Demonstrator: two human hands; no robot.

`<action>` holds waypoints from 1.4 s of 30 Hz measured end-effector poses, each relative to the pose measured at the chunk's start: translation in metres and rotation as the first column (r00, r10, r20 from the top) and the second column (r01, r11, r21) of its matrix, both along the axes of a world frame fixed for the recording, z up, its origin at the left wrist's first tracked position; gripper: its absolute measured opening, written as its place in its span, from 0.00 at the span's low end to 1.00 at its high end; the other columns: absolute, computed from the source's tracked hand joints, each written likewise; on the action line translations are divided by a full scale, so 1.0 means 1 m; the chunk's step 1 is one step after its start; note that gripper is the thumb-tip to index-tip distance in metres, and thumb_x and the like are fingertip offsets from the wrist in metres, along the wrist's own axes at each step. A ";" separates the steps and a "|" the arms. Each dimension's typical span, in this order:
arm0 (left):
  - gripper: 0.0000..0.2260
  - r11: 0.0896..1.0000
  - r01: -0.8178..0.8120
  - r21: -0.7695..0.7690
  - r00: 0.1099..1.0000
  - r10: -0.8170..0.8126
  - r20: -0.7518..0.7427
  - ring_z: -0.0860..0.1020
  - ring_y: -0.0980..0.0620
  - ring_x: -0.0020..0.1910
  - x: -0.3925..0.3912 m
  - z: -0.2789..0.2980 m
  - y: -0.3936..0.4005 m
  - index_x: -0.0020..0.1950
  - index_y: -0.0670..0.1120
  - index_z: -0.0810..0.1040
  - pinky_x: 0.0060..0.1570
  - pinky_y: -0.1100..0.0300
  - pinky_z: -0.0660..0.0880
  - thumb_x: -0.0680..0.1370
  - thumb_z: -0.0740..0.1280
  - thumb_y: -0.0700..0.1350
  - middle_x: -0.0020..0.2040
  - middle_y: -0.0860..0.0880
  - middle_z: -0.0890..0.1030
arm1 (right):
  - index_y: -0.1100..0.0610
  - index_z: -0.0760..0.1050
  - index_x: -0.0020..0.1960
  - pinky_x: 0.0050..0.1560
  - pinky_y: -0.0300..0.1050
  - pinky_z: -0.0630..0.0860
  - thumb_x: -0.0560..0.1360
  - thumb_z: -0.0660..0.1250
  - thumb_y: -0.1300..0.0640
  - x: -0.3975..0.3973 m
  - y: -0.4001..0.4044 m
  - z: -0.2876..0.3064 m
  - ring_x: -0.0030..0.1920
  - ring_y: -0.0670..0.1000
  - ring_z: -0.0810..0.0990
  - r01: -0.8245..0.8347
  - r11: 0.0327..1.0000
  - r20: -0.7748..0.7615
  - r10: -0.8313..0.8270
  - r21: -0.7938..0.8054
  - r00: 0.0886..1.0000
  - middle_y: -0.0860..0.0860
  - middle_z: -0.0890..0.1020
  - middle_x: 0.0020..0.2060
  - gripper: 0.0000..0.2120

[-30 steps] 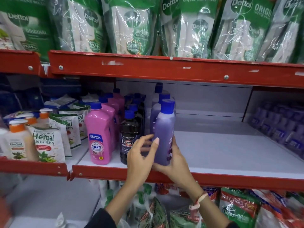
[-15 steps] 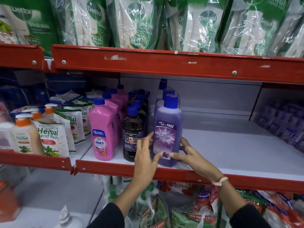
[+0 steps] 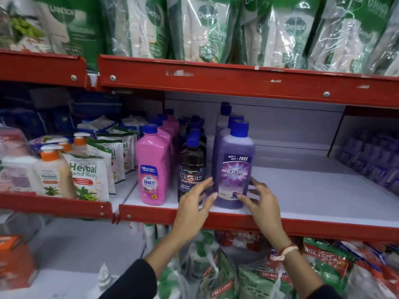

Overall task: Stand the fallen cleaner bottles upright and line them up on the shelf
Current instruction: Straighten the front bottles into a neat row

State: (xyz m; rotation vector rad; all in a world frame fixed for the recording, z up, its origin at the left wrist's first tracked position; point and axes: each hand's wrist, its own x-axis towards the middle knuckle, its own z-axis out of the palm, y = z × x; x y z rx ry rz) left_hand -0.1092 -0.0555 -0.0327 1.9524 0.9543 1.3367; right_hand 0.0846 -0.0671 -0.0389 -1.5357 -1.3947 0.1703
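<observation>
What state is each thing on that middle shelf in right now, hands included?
Purple bottle: upright at shelf front, label facing out.
Black bottle: upright, capped.
Pink bottle: upright, capped.
Left hand: open, fingertips by the purple bottle.
Right hand: open, fingertips at its base.

Bright even overhead light, glare on the green pouches (image 3: 200, 29), soft motion blur, bowed wide-angle edges.

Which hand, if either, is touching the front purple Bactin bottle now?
Cannot tell. In the head view both the left hand and right hand sit with spread fingertips at the base of the purple Bactin bottle, but motion blur hides contact or gap.
</observation>
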 end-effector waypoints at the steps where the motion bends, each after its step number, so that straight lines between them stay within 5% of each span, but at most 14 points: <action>1: 0.16 0.999 -0.024 0.039 1.000 0.024 0.008 0.77 0.64 0.60 -0.014 0.007 -0.003 0.67 0.51 0.74 0.62 0.63 0.75 0.79 0.64 0.47 0.64 0.54 0.78 | 0.52 0.69 0.68 0.59 0.51 0.77 0.72 0.72 0.53 -0.010 -0.005 -0.001 0.60 0.53 0.76 0.085 0.995 -0.001 -0.085 0.055 0.996 0.52 0.74 0.61 0.26; 3: 0.11 0.979 -0.154 0.136 0.986 0.144 0.081 0.79 0.63 0.53 -0.052 0.017 -0.006 0.61 0.50 0.78 0.55 0.64 0.78 0.80 0.62 0.46 0.57 0.55 0.82 | 0.54 0.69 0.66 0.60 0.50 0.76 0.74 0.69 0.56 -0.049 -0.016 0.002 0.59 0.52 0.74 0.202 0.945 -0.030 -0.201 0.259 0.979 0.52 0.72 0.59 0.21; 5: 0.10 0.941 -0.316 0.125 0.930 0.281 0.239 0.79 0.58 0.49 -0.082 0.023 -0.005 0.59 0.50 0.77 0.50 0.61 0.78 0.81 0.60 0.46 0.56 0.53 0.81 | 0.56 0.72 0.63 0.58 0.50 0.76 0.76 0.65 0.61 -0.090 -0.023 0.012 0.55 0.49 0.75 0.101 0.921 0.010 -0.113 0.375 0.994 0.51 0.75 0.55 0.16; 8: 0.19 0.949 -0.311 -0.051 0.888 0.309 0.341 0.70 0.57 0.67 -0.119 0.031 0.003 0.72 0.49 0.65 0.66 0.58 0.67 0.81 0.55 0.52 0.71 0.52 0.70 | 0.53 0.69 0.69 0.62 0.48 0.76 0.77 0.65 0.58 -0.154 -0.013 0.019 0.58 0.46 0.78 -0.235 0.960 -0.008 0.239 0.153 0.971 0.49 0.78 0.60 0.21; 11: 0.29 0.953 -0.150 -0.263 0.936 0.222 0.273 0.56 0.59 0.73 -0.129 0.034 0.018 0.78 0.52 0.49 0.70 0.58 0.53 0.79 0.46 0.62 0.75 0.57 0.56 | 0.46 0.50 0.77 0.72 0.48 0.66 0.77 0.62 0.46 -0.194 0.005 0.018 0.70 0.46 0.71 -0.394 0.911 -0.117 0.381 -0.119 0.917 0.47 0.69 0.72 0.34; 15: 0.45 0.914 0.041 -0.405 0.964 0.070 0.257 0.67 0.50 0.73 -0.139 0.022 0.041 0.75 0.58 0.60 0.75 0.45 0.60 0.64 0.45 0.80 0.75 0.49 0.67 | 0.40 0.44 0.76 0.65 0.36 0.62 0.79 0.59 0.48 -0.211 0.015 0.027 0.64 0.38 0.66 -0.420 0.889 -0.201 0.384 -0.184 0.901 0.36 0.66 0.63 0.32; 20: 0.23 0.913 0.118 -0.390 0.975 -0.032 0.221 0.70 0.52 0.68 -0.156 0.028 0.024 0.55 0.77 0.64 0.74 0.43 0.61 0.65 0.41 0.77 0.67 0.55 0.72 | 0.30 0.48 0.70 0.64 0.36 0.63 0.80 0.58 0.51 -0.206 0.010 0.026 0.62 0.37 0.67 -0.430 0.889 -0.273 0.379 -0.156 0.884 0.31 0.66 0.61 0.28; 27: 0.24 0.930 0.041 -0.366 0.993 0.004 0.120 0.71 0.46 0.70 -0.168 0.023 0.011 0.49 0.85 0.63 0.74 0.39 0.59 0.58 0.39 0.82 0.70 0.48 0.74 | 0.28 0.49 0.71 0.69 0.45 0.66 0.79 0.56 0.43 -0.199 -0.005 0.024 0.62 0.37 0.73 -0.439 0.878 -0.243 0.391 -0.189 0.888 0.25 0.70 0.56 0.26; 31: 0.26 0.938 -0.038 -0.345 0.990 0.081 0.111 0.74 0.47 0.67 -0.163 0.022 0.006 0.54 0.81 0.66 0.72 0.45 0.64 0.63 0.38 0.80 0.66 0.49 0.78 | 0.32 0.52 0.73 0.66 0.41 0.67 0.78 0.58 0.42 -0.198 -0.013 0.030 0.58 0.34 0.74 -0.461 0.867 -0.241 0.415 -0.188 0.878 0.27 0.70 0.59 0.27; 33: 0.33 0.943 -0.187 -0.277 0.961 0.234 0.148 0.77 0.49 0.62 -0.156 0.017 0.002 0.63 0.65 0.72 0.62 0.53 0.68 0.70 0.39 0.74 0.63 0.47 0.80 | 0.39 0.58 0.74 0.63 0.35 0.67 0.78 0.59 0.44 -0.193 -0.019 0.029 0.57 0.31 0.73 -0.443 0.884 -0.292 0.389 -0.148 0.874 0.28 0.72 0.59 0.25; 36: 0.26 0.915 -0.400 -0.051 0.872 0.397 0.285 0.77 0.52 0.52 -0.140 0.020 -0.013 0.58 0.48 0.77 0.54 0.53 0.75 0.79 0.46 0.61 0.54 0.46 0.79 | 0.45 0.72 0.67 0.53 0.24 0.69 0.79 0.61 0.48 -0.177 -0.030 0.024 0.60 0.39 0.76 -0.214 0.977 -0.268 0.201 -0.022 0.942 0.38 0.78 0.59 0.17; 39: 0.22 0.980 -0.198 0.001 0.954 0.193 0.228 0.79 0.59 0.51 -0.111 0.029 -0.023 0.56 0.51 0.76 0.57 0.52 0.77 0.79 0.48 0.60 0.52 0.52 0.81 | 0.50 0.74 0.63 0.59 0.39 0.76 0.79 0.61 0.54 -0.153 -0.033 0.020 0.57 0.45 0.79 -0.023 0.995 -0.291 0.049 0.092 0.955 0.47 0.81 0.57 0.13; 42: 0.28 0.984 0.012 -0.180 1.000 -0.014 -0.012 0.63 0.60 0.72 -0.072 0.031 -0.028 0.75 0.55 0.58 0.74 0.55 0.59 0.78 0.46 0.64 0.74 0.56 0.64 | 0.53 0.60 0.75 0.72 0.46 0.65 0.79 0.61 0.53 -0.135 -0.026 0.025 0.70 0.48 0.70 -0.145 0.988 -0.261 0.128 -0.048 0.957 0.48 0.68 0.72 0.25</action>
